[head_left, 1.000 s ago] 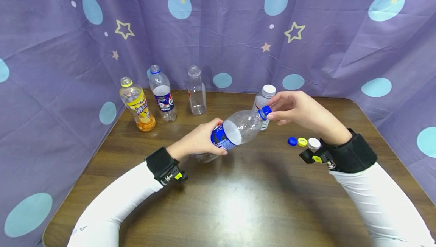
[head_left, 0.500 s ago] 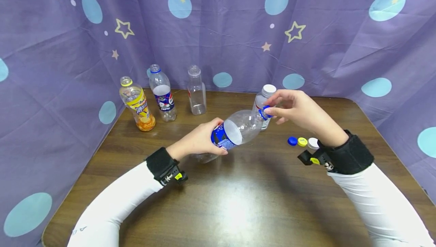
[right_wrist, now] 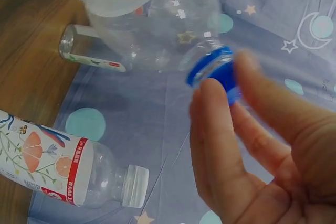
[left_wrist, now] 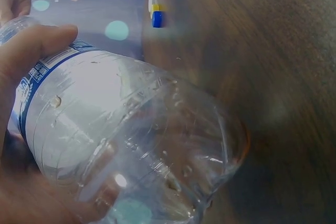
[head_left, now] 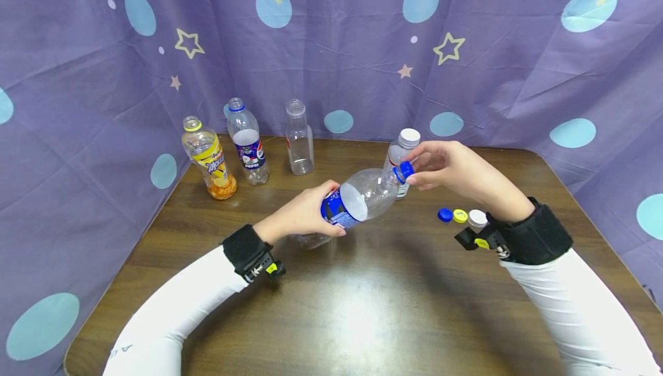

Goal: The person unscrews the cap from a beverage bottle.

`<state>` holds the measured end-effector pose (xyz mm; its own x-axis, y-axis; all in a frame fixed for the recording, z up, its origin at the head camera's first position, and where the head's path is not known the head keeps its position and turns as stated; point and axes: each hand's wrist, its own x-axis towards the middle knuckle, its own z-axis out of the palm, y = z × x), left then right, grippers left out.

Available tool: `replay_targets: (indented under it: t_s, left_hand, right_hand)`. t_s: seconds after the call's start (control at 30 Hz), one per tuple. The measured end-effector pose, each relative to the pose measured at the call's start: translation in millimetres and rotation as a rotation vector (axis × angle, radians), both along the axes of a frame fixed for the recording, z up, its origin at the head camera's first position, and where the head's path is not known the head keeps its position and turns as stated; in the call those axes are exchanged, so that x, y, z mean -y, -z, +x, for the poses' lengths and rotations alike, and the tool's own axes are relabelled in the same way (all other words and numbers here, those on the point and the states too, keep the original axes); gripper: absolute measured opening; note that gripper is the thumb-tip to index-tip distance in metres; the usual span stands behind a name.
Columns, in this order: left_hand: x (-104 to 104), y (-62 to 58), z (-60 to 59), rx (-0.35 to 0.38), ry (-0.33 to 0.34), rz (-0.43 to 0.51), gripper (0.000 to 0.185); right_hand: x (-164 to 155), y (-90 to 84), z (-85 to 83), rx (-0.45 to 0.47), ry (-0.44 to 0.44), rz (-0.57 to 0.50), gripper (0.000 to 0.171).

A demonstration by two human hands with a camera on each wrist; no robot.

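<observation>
My left hand (head_left: 313,210) grips a large clear plastic bottle (head_left: 370,192) round its blue label. The bottle is tilted, its neck up to the right. In the left wrist view its clear base (left_wrist: 173,145) points away from the palm. At the bottle's mouth is a blue cap (head_left: 406,169), which my right hand (head_left: 448,166) pinches between thumb and fingers. In the right wrist view the cap (right_wrist: 227,80) is partly covered by the fingertips, beside the blue neck ring. Behind the neck stands a white-capped bottle (head_left: 396,154), partly hidden.
At the back left of the wooden table (head_left: 290,318) stand a yellow-labelled bottle (head_left: 211,163), a Pepsi bottle (head_left: 250,148) and a clear bottle (head_left: 299,143), all uncapped. Loose blue (head_left: 445,215), yellow (head_left: 460,216) and white caps (head_left: 477,218) lie by my right wrist.
My right hand's fingers shift round the blue cap, turning over it half a second ago and back now. The left hand and the bottle stay almost still.
</observation>
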<state>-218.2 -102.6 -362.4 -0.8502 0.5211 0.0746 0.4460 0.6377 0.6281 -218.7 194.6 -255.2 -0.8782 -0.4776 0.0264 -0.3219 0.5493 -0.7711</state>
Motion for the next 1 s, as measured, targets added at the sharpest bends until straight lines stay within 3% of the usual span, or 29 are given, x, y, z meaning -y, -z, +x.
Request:
replay_targets:
  t_s: [0.2, 0.43, 0.6, 0.77, 1.0]
  left_hand:
    - [0.5, 1.7, -0.9, 0.004, -0.003, -0.003, 0.082]
    - [0.0, -0.3, -0.5, 0.008, -0.004, -0.005, 0.082]
    - [-0.7, -1.2, -0.7, 0.002, 0.0, -0.004, 0.082]
    - [-1.4, -0.8, -1.0, -0.003, 0.004, -0.008, 0.082]
    - [-2.0, -1.6, -1.0, 0.013, 0.005, -0.004, 0.082]
  right_hand:
    - [0.0, -1.5, 3.1, -0.098, 0.003, 0.056, 0.038]
    - [5.4, 0.6, 3.7, -0.009, 0.037, -0.085, 0.032]
    - [4.9, -1.8, 1.9, 0.03, 0.055, -0.023, 0.038]
    - [3.6, -2.9, 1.8, 0.091, 0.065, 0.007, 0.033]
    - [0.1, -2.1, -0.6, 0.014, -0.012, -0.04, 0.029]
